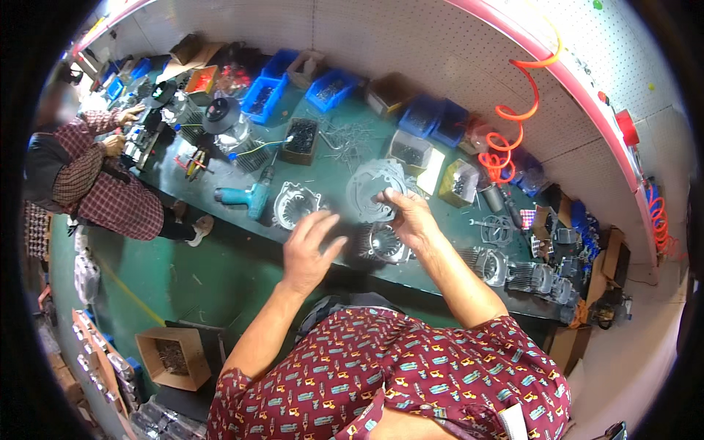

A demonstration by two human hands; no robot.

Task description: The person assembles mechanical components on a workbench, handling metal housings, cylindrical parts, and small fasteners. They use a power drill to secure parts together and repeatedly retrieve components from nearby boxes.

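Note:
My right hand [412, 218] is closed on the edge of a round grey plate [364, 192], thumb and fingers pinching its right side. The plate has a cut-out shape and is tilted above the bench. Just below it, near the bench's front edge, sits a finned metal motor housing [384, 243] with a round opening. My left hand [312, 251] hovers left of the housing, fingers apart, holding nothing. Beyond its fingertips lies a cast metal end cover [295, 204]. A teal power drill [248, 196] rests left of that cover.
Blue bins [265, 95] and open boxes of small parts [301, 141] line the back of the green bench [334, 176]. A coiled orange air hose [506, 136] hangs at right. More finned housings [528, 277] stand along the right front. A co-worker [95, 161] stands at left.

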